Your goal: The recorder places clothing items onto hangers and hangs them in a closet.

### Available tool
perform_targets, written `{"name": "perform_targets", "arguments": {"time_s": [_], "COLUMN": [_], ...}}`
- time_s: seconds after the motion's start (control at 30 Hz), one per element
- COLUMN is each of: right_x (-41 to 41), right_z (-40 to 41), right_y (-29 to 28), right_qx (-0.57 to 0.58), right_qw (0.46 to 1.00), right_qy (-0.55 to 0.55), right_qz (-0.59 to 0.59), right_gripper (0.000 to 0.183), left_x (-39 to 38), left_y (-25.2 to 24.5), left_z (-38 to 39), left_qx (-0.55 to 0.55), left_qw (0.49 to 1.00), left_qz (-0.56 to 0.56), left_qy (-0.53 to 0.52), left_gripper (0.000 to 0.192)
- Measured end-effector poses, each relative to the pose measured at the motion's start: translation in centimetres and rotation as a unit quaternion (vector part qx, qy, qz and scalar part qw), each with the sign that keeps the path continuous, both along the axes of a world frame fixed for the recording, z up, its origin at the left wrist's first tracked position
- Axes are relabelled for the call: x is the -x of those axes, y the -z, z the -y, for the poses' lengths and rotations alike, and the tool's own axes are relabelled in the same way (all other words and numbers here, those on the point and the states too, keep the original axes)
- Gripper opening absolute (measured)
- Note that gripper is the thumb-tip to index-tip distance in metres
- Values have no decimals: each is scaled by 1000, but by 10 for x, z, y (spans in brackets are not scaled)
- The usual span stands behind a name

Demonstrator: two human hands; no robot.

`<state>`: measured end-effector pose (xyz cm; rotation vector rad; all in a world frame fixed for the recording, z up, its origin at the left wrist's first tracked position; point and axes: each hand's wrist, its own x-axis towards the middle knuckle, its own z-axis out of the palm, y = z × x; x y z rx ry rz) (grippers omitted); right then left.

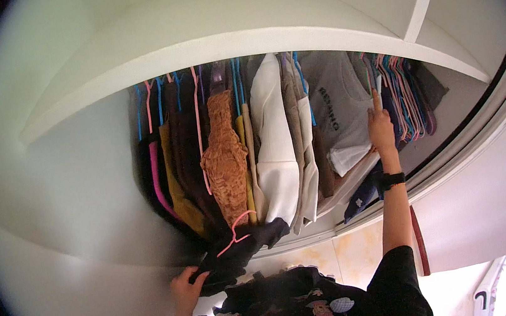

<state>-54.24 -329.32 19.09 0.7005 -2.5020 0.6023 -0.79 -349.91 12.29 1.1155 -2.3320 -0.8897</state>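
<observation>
My left hand (187, 287) grips the edge of a black garment (245, 249) low in front of me. A pink hanger (234, 240) pokes out of that garment with its hook upward. My right hand (381, 130) reaches up into the wardrobe, index finger raised along the hanging clothes. It is beside a grey T-shirt (337, 91) that bears writing, and a dark blue garment (387, 99) hangs just past it. Whether the curled fingers hold any cloth cannot be made out. A white garment (276, 155) and a brown crinkled garment (224, 156) hang between the two hands.
Above the clothes runs a white shelf edge (239, 46). Several bare hangers (402, 97) crowd together at the right. A sliding-door track (464, 141) curves along that side. The pale side panel (72, 194) bounds the left.
</observation>
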Motion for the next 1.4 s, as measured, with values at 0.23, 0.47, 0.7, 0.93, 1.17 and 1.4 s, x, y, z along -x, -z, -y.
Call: {"name": "perform_targets", "arguments": {"time_s": [0.23,0.47,0.7,0.93,1.17,1.4], "right_x": [-65,-164,-130,-81,-41,-115], "right_z": [23,102,99,48,6,36], "right_y": [-29,-39,-8,-2,-7,-39], "right_qx": [-9,93,-67,-88,-50,-63], "right_qw": [993,964,994,995,991,972], "right_qy": [81,-247,-81,-36,-35,45], "right_qz": [-91,27,-4,-20,-123,-220], "right_gripper": [48,53,81,80,79,44], "left_x": [-2,-3,-8,-13,-25,-32], "left_y": [-7,-10,-5,-2,9,6], "left_z": [-9,-11,-13,-6,-10,-18], "left_qx": [51,18,-30,-24,13,21], "left_qw": [999,999,999,999,999,998], "left_qz": [8,35,10,-7,-27,-12], "left_qy": [17,-9,-23,-20,-26,-58], "left_gripper": [25,25,27,26,26,26]}}
